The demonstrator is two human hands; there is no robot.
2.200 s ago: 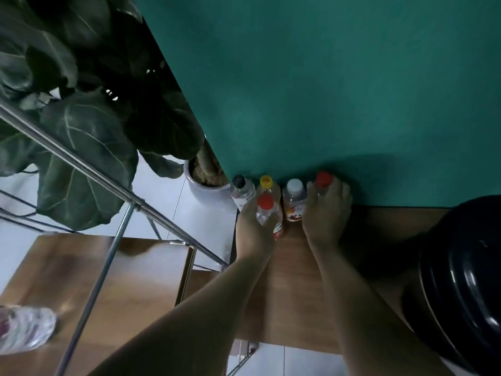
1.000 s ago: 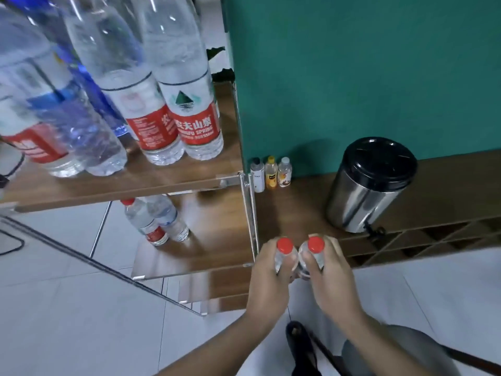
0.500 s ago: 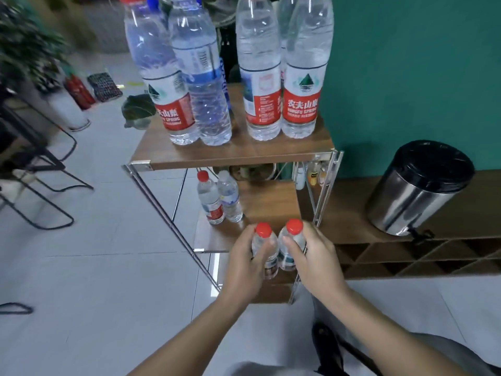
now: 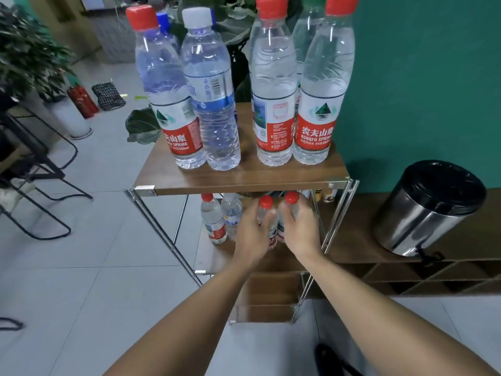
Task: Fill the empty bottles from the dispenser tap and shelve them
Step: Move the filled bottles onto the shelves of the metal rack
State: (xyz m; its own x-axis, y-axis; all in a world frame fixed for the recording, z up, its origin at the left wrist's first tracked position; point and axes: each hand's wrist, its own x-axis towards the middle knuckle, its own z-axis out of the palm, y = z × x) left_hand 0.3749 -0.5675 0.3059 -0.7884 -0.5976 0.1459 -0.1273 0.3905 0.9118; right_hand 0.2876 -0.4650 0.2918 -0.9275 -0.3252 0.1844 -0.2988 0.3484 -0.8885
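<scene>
Grey tile floor (image 4: pixel 81 280) and a teal wall (image 4: pixel 423 77) on the right, with a steel-framed rack of wooden shelves standing between them. Nearest the camera, both bare forearms reach forward and down toward the rack's middle shelf (image 4: pixel 217 263). The left hand (image 4: pixel 250 234) is wrapped around a small red-capped bottle (image 4: pixel 265 206), and the right hand (image 4: pixel 299 230) is wrapped around a second one (image 4: pixel 292 200) right beside it, so each hand is clamped on its own bottle. The two bottles are upright and touching or nearly so, sitting just under the front edge of the top shelf (image 4: pixel 244 180). Can't tell if their bases are actually down on the middle shelf, the hands cover that part.

Just left of them on the same shelf stand two more small bottles (image 4: pixel 221 221), one with a red cap, one clear. Behind, past the rack's right leg, a few tiny bottles (image 4: pixel 325 193) sit against the wall on a low wooden cabinet (image 4: pixel 366 240).

On that cabinet to the right is the dispenser (image 4: pixel 428 207), steel body with a black lid, tilted-looking in the wide lens, with its tap (image 4: pixel 429 257) at the front bottom.

Up on the top shelf stand four big water bottles (image 4: pixel 244 104) in front, three with red caps and one with a white cap, plus more behind them. Further back on the left: potted plants (image 4: pixel 29 63), black chair frames (image 4: pixel 40 185) and red extinguishers (image 4: pixel 82 100).
</scene>
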